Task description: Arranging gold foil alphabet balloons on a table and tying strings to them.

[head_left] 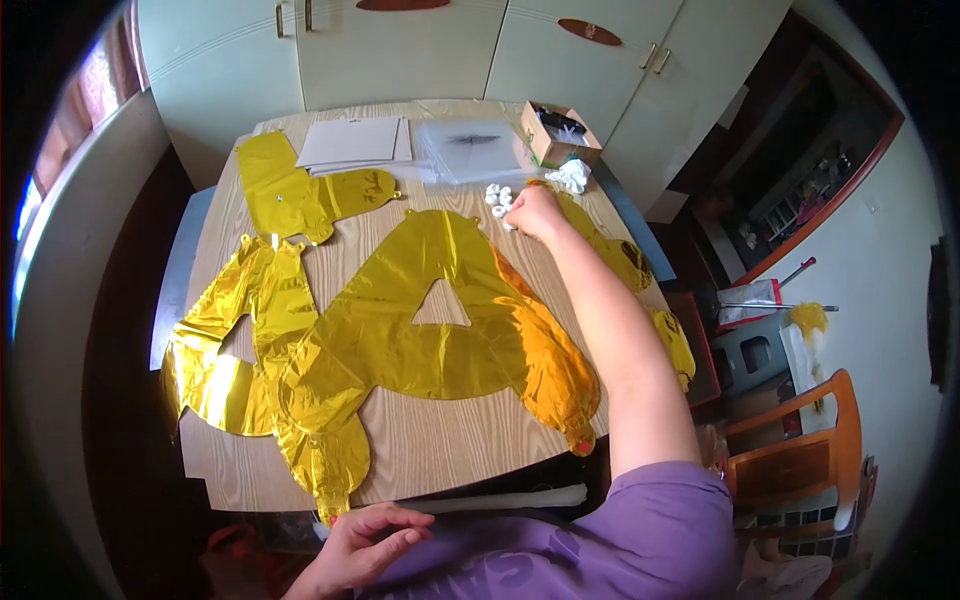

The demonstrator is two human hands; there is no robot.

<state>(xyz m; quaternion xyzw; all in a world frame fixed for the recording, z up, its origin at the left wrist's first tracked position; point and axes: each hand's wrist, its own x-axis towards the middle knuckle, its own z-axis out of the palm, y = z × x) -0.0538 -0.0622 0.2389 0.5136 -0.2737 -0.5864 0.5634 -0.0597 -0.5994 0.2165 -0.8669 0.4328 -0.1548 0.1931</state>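
Note:
A large gold foil balloon shaped like a letter A (450,360) lies flat and limp across the middle of the wooden table. Its right leg looks crumpled and orange where it catches the light. My right arm stretches to the far side of the table, where my right hand (537,213) pinches at the edge of a cluster of small white rolls (496,193). One roll shows at its fingertips. Down by the table's near edge, my left hand (372,545) is open with fingers apart, close to the tail (331,508) of a gold balloon, and holds nothing.
More flat gold foil balloons lie at left (215,365), far left (275,185) and under my right arm (622,255). At the back are grey-white sheets (355,142), clear plastic bags (465,160), a cardboard box (562,150) and crumpled white tissue (570,177). A wooden chair (800,460) stands right.

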